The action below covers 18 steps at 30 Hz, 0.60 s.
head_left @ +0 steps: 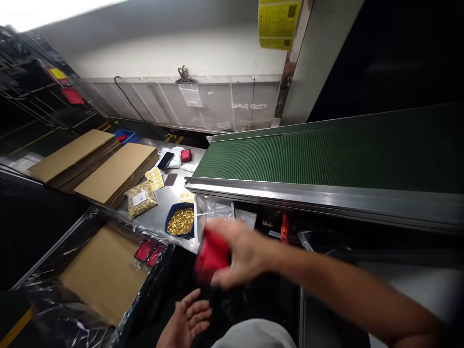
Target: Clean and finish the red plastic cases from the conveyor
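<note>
In the lower centre of the frame, your right hand grasps a red case, and your left hand has fingers released.

A motion-blurred, boxy red piece with a dark edge is held tilted in the right hand.

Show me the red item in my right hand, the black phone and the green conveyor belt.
Red item (213,256), head view: blurred red side.
Black phone (166,160), head view: dark upper face.
Green conveyor belt (271,157), head view: ribbed surface.
</note>
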{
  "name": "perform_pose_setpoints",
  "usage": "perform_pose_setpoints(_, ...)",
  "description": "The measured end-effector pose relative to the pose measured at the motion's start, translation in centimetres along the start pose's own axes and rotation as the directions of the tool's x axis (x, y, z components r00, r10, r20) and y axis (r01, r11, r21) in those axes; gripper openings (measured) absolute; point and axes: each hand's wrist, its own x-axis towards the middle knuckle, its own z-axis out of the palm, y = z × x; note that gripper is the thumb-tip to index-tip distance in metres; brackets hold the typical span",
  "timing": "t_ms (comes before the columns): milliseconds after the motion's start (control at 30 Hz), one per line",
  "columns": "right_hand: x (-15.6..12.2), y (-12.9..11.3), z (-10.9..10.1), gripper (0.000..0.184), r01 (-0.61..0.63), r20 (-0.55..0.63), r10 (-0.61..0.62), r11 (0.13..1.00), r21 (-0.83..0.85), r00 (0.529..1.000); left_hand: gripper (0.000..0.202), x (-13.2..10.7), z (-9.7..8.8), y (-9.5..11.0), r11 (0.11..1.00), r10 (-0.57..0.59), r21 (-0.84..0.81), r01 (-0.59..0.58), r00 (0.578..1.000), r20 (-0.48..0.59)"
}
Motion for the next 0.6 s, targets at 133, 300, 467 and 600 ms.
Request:
perform_pose_setpoints(133, -0.8, -2.4, 12.8, 0.116, 0.227, 0.120, -0.236, 0.970, 0.087, 0.964, 0.052, -1.5, 0.7, 2.6, 0.957, -0.074, -0.271, 0.107, 0.989, 0.131)
perform_pose_setpoints(300, -2.5, -0.7, 15.5, 0.097, 0.015, -0.076, 0.011, 0.943, 0.333, 0.997, 0.043, -4.2, 0.7, 4.5, 0.901, -0.123, -0.415, 0.126, 0.992, 0.035)
perform_pose_setpoints(467, -4.2, 9.0, 19.5, 0.063, -0.729, -0.394, 0.747, 0.645, 0.232, 0.536, 0.059, -4.8, 0.3, 5.3, 0.886, -0.039, -0.459, 0.070, 0.996, 0.077)
perform_pose_setpoints(600, -4.8, 14.7, 23.3, 0.111, -0.909, -0.481, 0.857, 0.335, 0.249, 0.184, 0.057, -4.9, -1.1, 5.4, 0.900, -0.057, -0.430, 0.069, 0.998, 0.041)
